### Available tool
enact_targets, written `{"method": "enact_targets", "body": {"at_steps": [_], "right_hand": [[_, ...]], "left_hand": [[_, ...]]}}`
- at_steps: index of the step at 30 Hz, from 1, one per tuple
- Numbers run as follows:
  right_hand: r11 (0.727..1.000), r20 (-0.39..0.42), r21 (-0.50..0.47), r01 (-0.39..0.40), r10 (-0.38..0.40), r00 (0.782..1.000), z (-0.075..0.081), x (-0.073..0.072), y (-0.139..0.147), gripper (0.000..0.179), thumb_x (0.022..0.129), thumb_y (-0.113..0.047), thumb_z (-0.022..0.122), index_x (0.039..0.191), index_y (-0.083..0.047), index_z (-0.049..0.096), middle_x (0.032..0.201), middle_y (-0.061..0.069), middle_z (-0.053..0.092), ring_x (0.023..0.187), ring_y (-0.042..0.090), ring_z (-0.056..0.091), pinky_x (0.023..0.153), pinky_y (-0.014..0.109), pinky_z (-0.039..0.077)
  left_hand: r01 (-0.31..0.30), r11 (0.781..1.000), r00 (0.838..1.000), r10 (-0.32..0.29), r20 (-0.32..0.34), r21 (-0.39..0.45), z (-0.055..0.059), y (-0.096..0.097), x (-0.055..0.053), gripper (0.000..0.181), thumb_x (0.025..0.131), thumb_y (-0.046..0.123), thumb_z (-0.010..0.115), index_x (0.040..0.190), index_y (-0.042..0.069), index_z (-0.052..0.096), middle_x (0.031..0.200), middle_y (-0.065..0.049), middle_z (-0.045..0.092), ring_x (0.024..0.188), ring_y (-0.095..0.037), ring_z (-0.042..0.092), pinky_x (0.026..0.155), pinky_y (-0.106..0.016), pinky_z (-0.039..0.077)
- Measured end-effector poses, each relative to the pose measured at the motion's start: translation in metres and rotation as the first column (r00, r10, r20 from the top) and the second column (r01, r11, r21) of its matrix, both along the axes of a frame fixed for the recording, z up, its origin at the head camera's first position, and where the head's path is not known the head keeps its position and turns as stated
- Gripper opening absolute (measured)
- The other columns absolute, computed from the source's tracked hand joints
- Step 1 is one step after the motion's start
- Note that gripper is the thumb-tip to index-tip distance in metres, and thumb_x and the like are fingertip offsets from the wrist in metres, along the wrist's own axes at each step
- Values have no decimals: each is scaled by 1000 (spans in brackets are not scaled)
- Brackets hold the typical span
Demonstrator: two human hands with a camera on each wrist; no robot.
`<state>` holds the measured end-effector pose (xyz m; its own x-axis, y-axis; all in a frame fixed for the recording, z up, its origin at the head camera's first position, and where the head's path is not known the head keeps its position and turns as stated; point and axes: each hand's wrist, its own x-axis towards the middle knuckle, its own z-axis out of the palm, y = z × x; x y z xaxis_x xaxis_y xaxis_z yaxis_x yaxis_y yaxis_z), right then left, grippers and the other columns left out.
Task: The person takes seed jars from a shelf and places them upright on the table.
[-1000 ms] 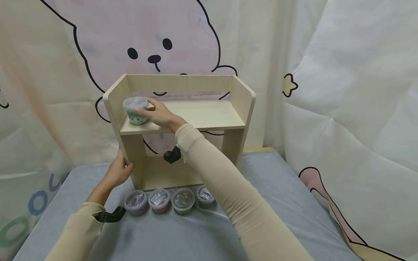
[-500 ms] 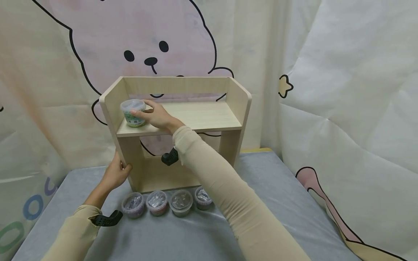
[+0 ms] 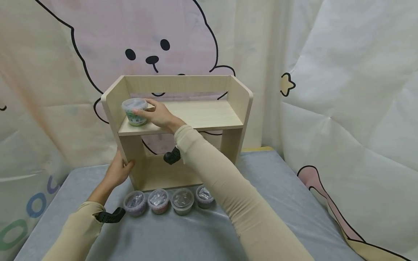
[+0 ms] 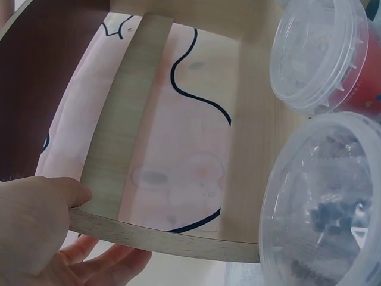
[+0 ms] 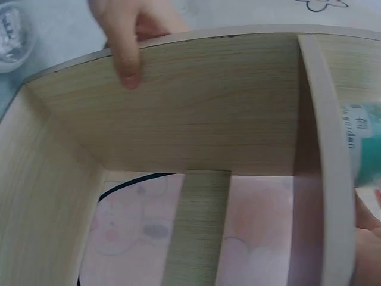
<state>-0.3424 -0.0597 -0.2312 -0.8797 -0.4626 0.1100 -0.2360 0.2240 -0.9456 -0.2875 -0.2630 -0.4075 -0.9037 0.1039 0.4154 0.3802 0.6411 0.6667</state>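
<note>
A small two-tier wooden shelf (image 3: 196,113) stands on the table. At the left end of its upper board, my right hand (image 3: 160,115) holds a round plastic tub (image 3: 134,104) with a translucent lid and a green label. Thumb and fingers lie around the tub's right side; whether its base bears fully on the board I cannot tell. Part of that tub also shows at the right edge of the right wrist view. My left hand (image 3: 117,172) grips the shelf's left side panel (image 4: 172,235), thumb inside and fingers outside in the left wrist view.
Several lidded tubs stand in a row along the shelf's front foot, among them a purplish tub (image 3: 135,203), a reddish tub (image 3: 159,201) and a greyish tub (image 3: 182,202). A grey-blue cloth (image 3: 183,239) covers the table. Behind hangs a printed curtain (image 3: 251,54).
</note>
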Motion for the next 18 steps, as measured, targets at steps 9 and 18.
{"method": "enact_targets", "body": {"at_steps": [9,18], "right_hand": [[995,-50,-102,18,-24,998,-2,5,5,63,95,-33,70,152,-25,45,144,10,59,130,16,58,103,30,50],[990,16,-130,-54,57,998,-4,15,22,54,98,-28,67,148,-22,48,139,9,63,123,17,63,97,28,54]], "left_hand": [[-72,995,997,72,0,-63,4,0,-2,68,97,5,52,154,-3,16,140,-39,42,126,-58,47,95,-71,40],[-30,999,1000,30,-6,-19,-3,-1,-2,66,95,1,50,153,-5,19,137,-37,43,126,-53,46,97,-68,40]]}}
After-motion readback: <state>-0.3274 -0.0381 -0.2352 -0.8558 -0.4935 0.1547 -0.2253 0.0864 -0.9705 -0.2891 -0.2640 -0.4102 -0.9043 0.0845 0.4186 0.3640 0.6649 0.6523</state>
